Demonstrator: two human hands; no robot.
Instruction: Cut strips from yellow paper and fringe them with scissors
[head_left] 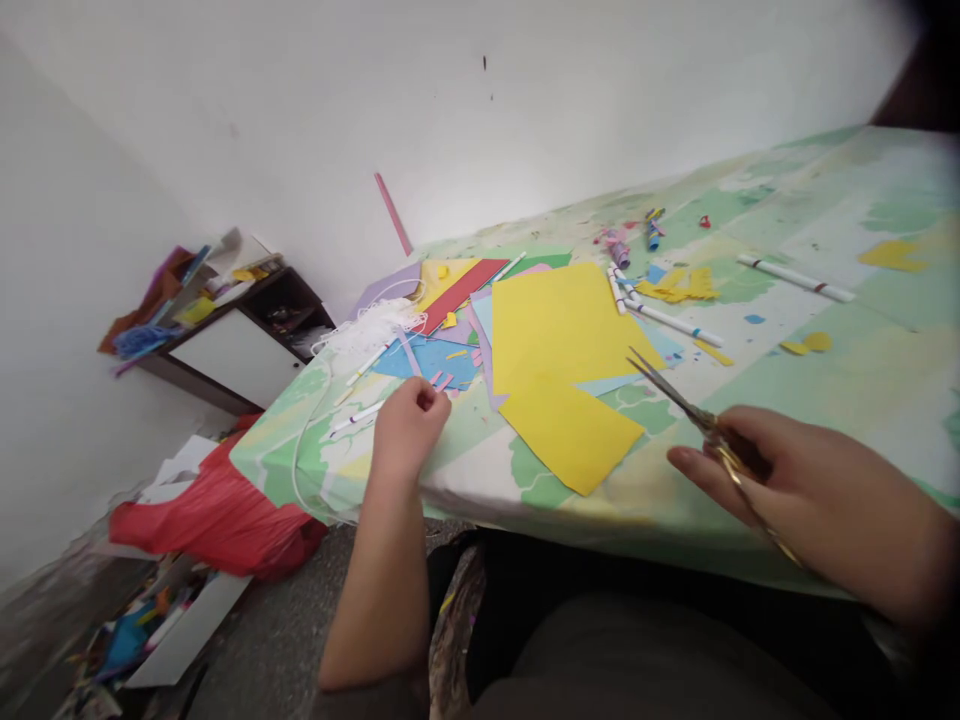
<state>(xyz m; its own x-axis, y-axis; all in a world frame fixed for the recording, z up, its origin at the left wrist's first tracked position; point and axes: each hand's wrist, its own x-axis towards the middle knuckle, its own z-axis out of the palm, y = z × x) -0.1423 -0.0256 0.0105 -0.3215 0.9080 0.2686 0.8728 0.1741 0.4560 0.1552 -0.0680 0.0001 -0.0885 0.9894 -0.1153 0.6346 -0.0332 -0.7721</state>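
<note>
left hand [409, 430] with palm hidden, right wrist [924, 562] blurred

No text, label, brand, number or sign is legible. On the white marker [795, 278] lying between two and three o'clock from the view's centre, any print is too small to read. The red bag [217, 515] at eight o'clock: no lettering readable.

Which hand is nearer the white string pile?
Left. The left hand is on the near side of the white string pile; the right hand, holding scissors, is far to its right.
</note>
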